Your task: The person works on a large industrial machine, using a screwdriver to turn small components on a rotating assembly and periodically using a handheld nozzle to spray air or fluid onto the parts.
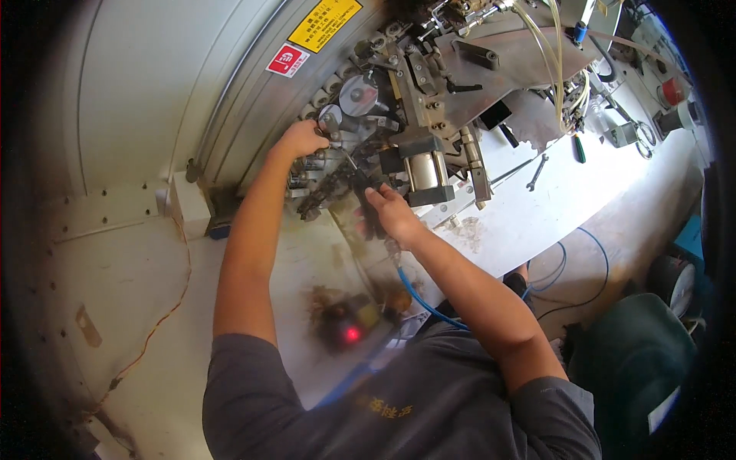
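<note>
My right hand (pixel 395 217) is wrapped round a dark hand-held air tool (pixel 366 205), with a blue hose (pixel 418 297) running from its lower end. The tool's thin front end points up and left into the machine's metal mechanism (pixel 326 180). Close to that tip, my left hand (pixel 300 141) is closed at the mechanism, beside a small pale disc (pixel 330 116). Whatever lies between its fingers is hidden. Just beyond sits a larger shiny disc (pixel 358 95).
A block with dark ends (pixel 426 170) stands right of my right hand. On the white table lie a wrench (pixel 537 173), a green-handled tool (pixel 579 149) and scissors (pixel 645 139). A ridged metal panel (pixel 253 115) rises at the left. Blue hose loops (pixel 606 264) lie on the floor.
</note>
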Available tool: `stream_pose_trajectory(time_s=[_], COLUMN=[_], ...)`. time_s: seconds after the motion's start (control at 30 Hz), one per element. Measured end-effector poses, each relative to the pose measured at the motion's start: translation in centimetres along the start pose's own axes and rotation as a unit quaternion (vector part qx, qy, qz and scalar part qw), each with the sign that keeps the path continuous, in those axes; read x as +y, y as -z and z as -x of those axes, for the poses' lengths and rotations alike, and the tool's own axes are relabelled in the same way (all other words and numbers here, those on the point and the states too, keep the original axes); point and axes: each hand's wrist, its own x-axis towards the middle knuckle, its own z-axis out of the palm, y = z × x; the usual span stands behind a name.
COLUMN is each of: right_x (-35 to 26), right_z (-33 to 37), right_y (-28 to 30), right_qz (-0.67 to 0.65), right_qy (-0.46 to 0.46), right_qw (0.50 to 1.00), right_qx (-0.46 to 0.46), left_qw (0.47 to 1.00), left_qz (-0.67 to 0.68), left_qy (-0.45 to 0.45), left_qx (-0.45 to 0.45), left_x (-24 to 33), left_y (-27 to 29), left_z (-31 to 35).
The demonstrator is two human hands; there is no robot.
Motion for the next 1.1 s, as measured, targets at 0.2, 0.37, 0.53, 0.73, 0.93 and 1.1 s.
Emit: stream_pose_trajectory(time_s=[0.2,0.37,0.53,0.73,0.93,1.1], right_x=[0.6,3.4,3.9,1.5,2.8,2.5], right_z=[0.0,-0.2,0.2,1.0,-0.8,-0.7], right_y=[-0.5,-0.2,0.0,-1.3,-0.9,-1.4], right_qz=[-0.014,0.033,0.108,0.182,0.102,0.069], right_qy=[-0.014,0.022,0.029,0.04,0.026,0.024], right_qw=[1.0,0.999,0.992,0.981,0.993,0.996], right_qx=[0.004,-0.005,0.053,0.047,0.046,0.052], left_qw=[0.997,0.994,0.996,0.985,0.982,0.985], left_qz=[0.051,0.055,0.02,-0.042,-0.053,-0.055], left_qy=[0.01,0.035,0.05,0.113,0.138,0.126], left_qx=[0.06,0.09,0.07,0.122,0.118,0.1], left_x=[0.6,0.2,1.6,3.2,4.3,3.0], left_y=[0.2,-0.1,-0.9,-1.9,-2.1,-1.9], left_z=[1.5,1.4,1.7,2.0,1.9,1.4])
